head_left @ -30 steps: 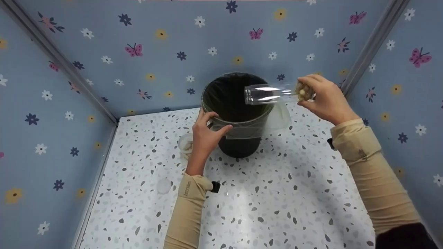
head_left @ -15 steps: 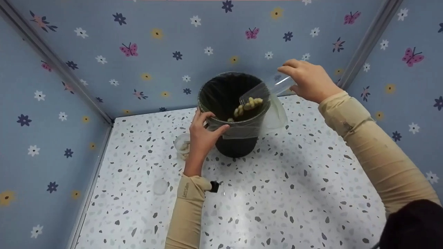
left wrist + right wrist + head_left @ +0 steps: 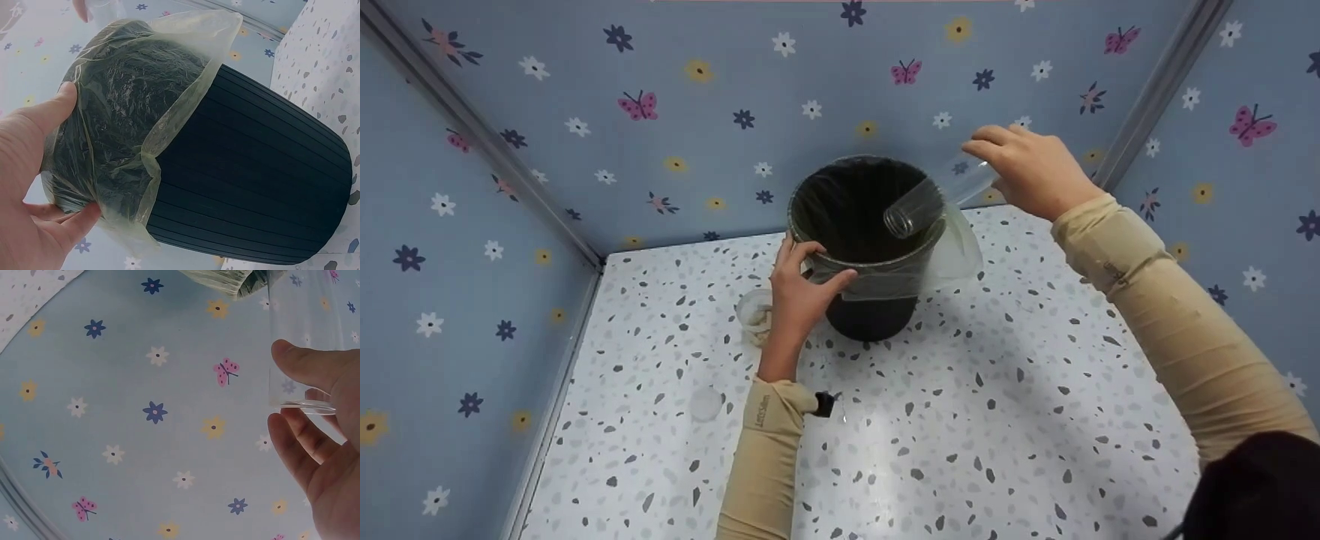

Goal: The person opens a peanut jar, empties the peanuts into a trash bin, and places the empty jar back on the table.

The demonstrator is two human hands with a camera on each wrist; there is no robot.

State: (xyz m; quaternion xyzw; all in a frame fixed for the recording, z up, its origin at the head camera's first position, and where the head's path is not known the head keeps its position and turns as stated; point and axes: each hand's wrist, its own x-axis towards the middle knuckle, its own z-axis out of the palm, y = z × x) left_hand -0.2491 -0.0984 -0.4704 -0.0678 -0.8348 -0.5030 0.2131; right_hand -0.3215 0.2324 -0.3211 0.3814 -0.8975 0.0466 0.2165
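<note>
A black ribbed trash bin (image 3: pixel 874 319) stands upright on the speckled surface. Its thin translucent liner bag (image 3: pixel 129 95) is folded over the rim, with a loose flap hanging at the right. My left hand (image 3: pixel 801 296) grips the bin's near-left rim through the bag, thumb apart from the fingers. With my right hand (image 3: pixel 1039 171) I hold a clear tall jar (image 3: pixel 919 206) near its base. The jar slants mouth-down over the bin's opening and looks empty inside. In the right wrist view, thumb and fingers lie around the base end of the jar (image 3: pixel 304 315). The bottom of the bin is hidden in dark.
A small clear tub (image 3: pixel 751 309) with pale pieces stands left of the bin, partly behind my left wrist. Nearer lies a round translucent disc (image 3: pixel 706 404). Flowered walls (image 3: pixel 810 75) enclose the surface at the back and both sides.
My right hand has raised the base of the jar and tipped its mouth downward. The yellowish peanut-like pieces have slid out of it into the bin. My left hand keeps its grip.
</note>
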